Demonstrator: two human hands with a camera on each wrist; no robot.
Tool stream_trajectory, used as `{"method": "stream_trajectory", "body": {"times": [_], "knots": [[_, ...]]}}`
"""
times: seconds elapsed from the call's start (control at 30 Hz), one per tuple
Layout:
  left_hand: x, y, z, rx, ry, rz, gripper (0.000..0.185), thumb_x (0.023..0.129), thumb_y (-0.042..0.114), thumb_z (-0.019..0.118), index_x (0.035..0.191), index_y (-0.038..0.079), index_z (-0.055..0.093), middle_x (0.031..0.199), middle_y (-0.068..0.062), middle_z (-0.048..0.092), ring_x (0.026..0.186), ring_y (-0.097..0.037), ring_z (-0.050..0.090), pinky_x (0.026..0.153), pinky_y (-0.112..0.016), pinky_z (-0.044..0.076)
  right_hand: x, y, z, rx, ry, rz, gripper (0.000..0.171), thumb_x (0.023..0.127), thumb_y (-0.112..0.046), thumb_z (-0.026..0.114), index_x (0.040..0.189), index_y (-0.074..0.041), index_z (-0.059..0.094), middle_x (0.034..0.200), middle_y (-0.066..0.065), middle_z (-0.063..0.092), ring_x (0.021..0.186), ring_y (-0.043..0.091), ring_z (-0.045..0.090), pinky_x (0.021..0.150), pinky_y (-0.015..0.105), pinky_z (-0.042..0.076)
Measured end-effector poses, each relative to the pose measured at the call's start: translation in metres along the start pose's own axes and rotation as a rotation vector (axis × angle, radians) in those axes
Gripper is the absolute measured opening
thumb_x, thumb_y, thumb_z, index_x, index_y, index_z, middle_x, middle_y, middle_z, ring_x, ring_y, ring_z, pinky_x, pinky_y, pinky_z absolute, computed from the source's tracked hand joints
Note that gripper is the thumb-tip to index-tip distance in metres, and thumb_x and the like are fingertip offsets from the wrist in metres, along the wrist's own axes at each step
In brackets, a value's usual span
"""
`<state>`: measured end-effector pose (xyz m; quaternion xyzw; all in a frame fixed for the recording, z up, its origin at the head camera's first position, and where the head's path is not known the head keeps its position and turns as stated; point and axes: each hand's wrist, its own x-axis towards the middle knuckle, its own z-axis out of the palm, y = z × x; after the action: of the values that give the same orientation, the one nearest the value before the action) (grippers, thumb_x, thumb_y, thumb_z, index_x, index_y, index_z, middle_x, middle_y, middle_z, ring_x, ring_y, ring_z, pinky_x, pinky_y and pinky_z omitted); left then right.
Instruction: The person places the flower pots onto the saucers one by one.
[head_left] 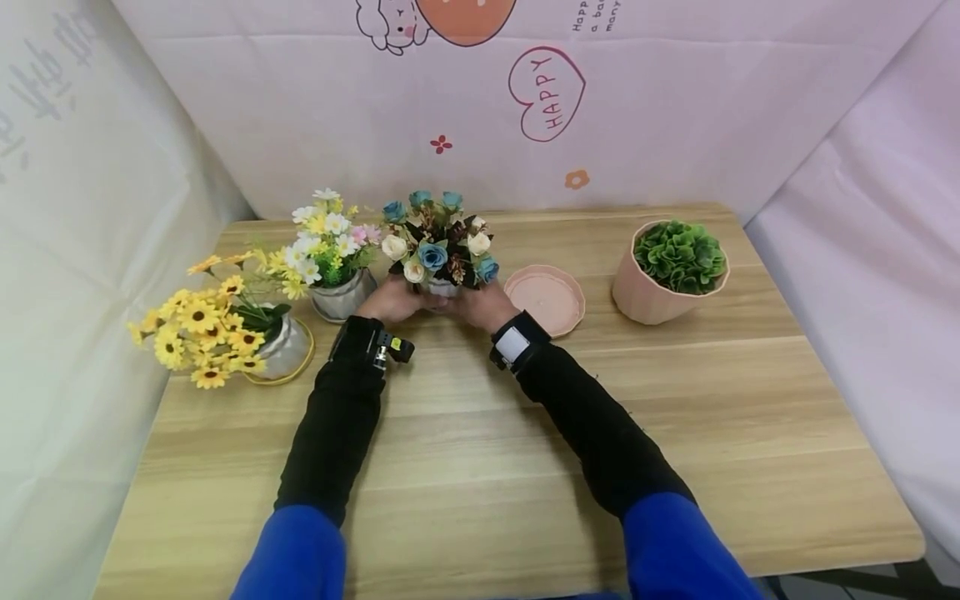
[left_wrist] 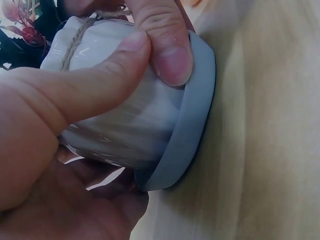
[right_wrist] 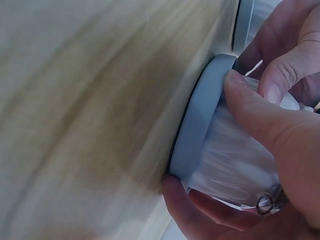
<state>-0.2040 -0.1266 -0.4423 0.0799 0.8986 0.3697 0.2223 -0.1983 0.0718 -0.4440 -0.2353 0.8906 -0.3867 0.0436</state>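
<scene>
A small white ribbed pot (head_left: 442, 288) tied with twine holds blue and cream artificial roses (head_left: 437, 242). It stands at the back middle of the wooden table (head_left: 525, 433). My left hand (head_left: 393, 302) grips its left side and my right hand (head_left: 485, 306) grips its right side. In the left wrist view my left hand (left_wrist: 75, 100) has its thumb curled over the pot (left_wrist: 130, 130), which sits in a grey-blue saucer (left_wrist: 192, 125) on the wood. In the right wrist view my right hand (right_wrist: 280, 130) wraps the pot (right_wrist: 235, 155) just above the saucer (right_wrist: 200, 120).
Left of the hands stands a pot of white and yellow daisies (head_left: 330, 250), and further left a pot of yellow sunflowers (head_left: 217, 325). To the right lie an empty pink saucer (head_left: 545, 298) and a pink pot with a green plant (head_left: 667, 271). Cloth walls close in the back and sides.
</scene>
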Motion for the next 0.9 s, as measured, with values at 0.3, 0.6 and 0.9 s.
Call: {"method": "stream_trajectory", "body": {"times": [0.3,0.6,0.9], "knots": [[0.014,-0.004,-0.004,-0.034,0.037,0.001,0.072,0.100,0.042,0.073,0.153,0.002,0.047,0.161,-0.025,0.047,0.150,-0.042,0.045,0.128,-0.053,0.035,0.017,0.000,-0.001,0.031,-0.020,0.095,0.092,0.087,-0.014,0.088,0.161,-0.007,0.034,0.165,0.018,0.041,0.155,0.035,0.039,0.133,0.044,0.029],[0.026,-0.010,-0.002,-0.109,0.134,0.041,0.063,0.100,0.036,0.075,0.146,0.000,0.050,0.150,-0.024,0.055,0.144,-0.042,0.049,0.125,-0.052,0.039,0.038,0.004,0.001,0.014,-0.015,0.115,0.095,0.084,-0.014,0.090,0.161,-0.005,0.035,0.164,0.018,0.043,0.154,0.034,0.041,0.133,0.040,0.028],[0.037,-0.017,-0.006,-0.090,0.173,0.049,0.059,0.100,0.032,0.073,0.144,-0.003,0.053,0.147,-0.026,0.058,0.138,-0.042,0.054,0.124,-0.051,0.041,0.054,0.004,0.002,-0.049,-0.040,0.141,0.096,0.085,-0.013,0.089,0.162,-0.003,0.033,0.166,0.017,0.042,0.155,0.032,0.039,0.134,0.038,0.027]]}}
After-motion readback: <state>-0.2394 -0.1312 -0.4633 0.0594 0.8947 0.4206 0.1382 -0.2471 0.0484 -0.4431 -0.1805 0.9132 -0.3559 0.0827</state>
